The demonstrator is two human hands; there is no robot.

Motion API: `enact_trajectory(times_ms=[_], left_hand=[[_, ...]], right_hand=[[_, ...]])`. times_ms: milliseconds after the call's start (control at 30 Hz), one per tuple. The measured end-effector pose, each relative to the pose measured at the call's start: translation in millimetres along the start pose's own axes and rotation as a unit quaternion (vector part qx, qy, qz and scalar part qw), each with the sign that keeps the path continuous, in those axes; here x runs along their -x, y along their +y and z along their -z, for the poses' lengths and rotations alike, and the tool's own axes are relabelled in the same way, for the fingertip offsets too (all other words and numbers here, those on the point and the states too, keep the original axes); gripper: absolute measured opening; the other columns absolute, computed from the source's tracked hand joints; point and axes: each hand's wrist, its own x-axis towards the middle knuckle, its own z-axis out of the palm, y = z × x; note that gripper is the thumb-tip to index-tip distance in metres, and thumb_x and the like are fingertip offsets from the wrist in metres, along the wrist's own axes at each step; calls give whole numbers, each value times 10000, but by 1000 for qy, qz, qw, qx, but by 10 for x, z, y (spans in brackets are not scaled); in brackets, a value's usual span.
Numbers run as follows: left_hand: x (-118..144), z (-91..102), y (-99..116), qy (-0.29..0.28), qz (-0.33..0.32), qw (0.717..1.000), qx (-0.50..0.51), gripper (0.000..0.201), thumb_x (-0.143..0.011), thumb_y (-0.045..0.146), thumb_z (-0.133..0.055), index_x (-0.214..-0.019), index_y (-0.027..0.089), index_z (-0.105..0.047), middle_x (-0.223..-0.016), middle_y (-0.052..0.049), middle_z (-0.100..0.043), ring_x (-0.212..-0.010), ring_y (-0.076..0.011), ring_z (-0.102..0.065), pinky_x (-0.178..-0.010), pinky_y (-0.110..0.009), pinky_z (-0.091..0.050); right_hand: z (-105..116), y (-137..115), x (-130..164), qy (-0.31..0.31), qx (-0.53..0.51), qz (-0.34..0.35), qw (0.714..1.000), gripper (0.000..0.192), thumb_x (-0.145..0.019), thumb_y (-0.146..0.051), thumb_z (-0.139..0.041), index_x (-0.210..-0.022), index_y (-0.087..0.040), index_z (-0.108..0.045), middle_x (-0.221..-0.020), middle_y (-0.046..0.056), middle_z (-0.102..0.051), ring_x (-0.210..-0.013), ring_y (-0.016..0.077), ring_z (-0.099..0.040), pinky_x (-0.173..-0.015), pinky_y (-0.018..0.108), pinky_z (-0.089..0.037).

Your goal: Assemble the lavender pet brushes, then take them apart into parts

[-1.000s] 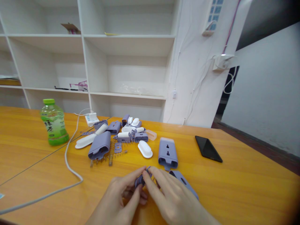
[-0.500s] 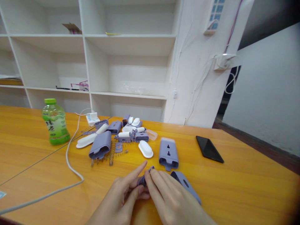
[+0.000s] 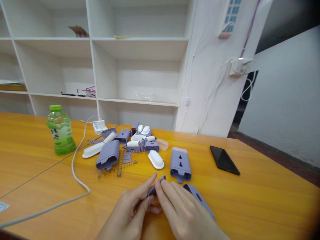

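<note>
Between my two hands is a small purple plastic part (image 3: 152, 191), mostly covered by the fingers. My left hand (image 3: 132, 206) pinches it from the left, thumb below and index finger stretched along its far side. My right hand (image 3: 180, 208) grips its right end with fingers pressed together. A purple housing (image 3: 201, 200) lies beside my right hand, partly hidden by it. Just beyond stand a purple case with two keyhole slots (image 3: 180, 163) and a white ribbed oval piece (image 3: 156, 159), both lying on the table.
Purple shells (image 3: 108, 155), white rollers and several springs (image 3: 120, 165) lie in a cluster at the back left. A green bottle (image 3: 61, 131) and a white cable (image 3: 75, 173) are farther left. A black phone (image 3: 224, 160) lies at right. White shelving (image 3: 135, 39) stands behind the table.
The purple part has turned slightly in my fingers, and more of its far edge shows. Both hands keep their hold; the view has shifted a little.
</note>
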Motion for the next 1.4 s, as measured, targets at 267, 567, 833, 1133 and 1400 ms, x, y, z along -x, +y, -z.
enact_trajectory(times_ms=[267,567,833,1133,1400], left_hand=[[12,16,-58,-6,12,1000,0,461,-1028,306,-517,-1488,298,-487,-1276,-80,-716,-1121,-267,-714,-969,-415,-594],[-20,-8,-75,16,45,996,80,497,-990,460,-568,-1468,339,-507,-1214,-48,-721,-980,-229,-730,-889,-412,-635],[-14,-47,-28,2,37,998,51,536,-996,439,-564,-1505,312,-457,-1111,-55,-755,-908,-218,-745,-873,-407,-639],[-4,0,-38,-17,9,1000,-25,492,-1028,304,-506,-1516,306,-441,-1239,-79,-727,-876,-207,-760,-811,-347,-649],[12,-14,34,7,-6,999,-43,453,-1002,286,-533,-1454,319,-536,-1414,-62,-634,-1079,-246,-731,-904,-340,-627]], right_hand=[[5,-10,-2,3,10,-4,1000,433,-994,-41,-270,-1111,-28,-686,-933,161,-756,-807,224,-708,-728,312,-578],[-13,-12,12,17,-15,-26,999,487,-1030,-73,-215,-1112,-26,-692,-874,130,-751,-774,212,-723,-711,282,-590],[-52,-2,19,-7,-6,-21,1000,513,-1018,-55,-191,-1106,-7,-694,-843,139,-740,-721,220,-715,-656,297,-589],[-11,-7,-27,3,8,-2,1000,539,-1009,-34,-157,-1037,-16,-695,-797,136,-729,-692,231,-703,-606,311,-554],[-8,-26,-15,-6,-51,-38,998,566,-1052,-97,-127,-908,-131,-673,-770,90,-703,-743,197,-689,-693,276,-550]])
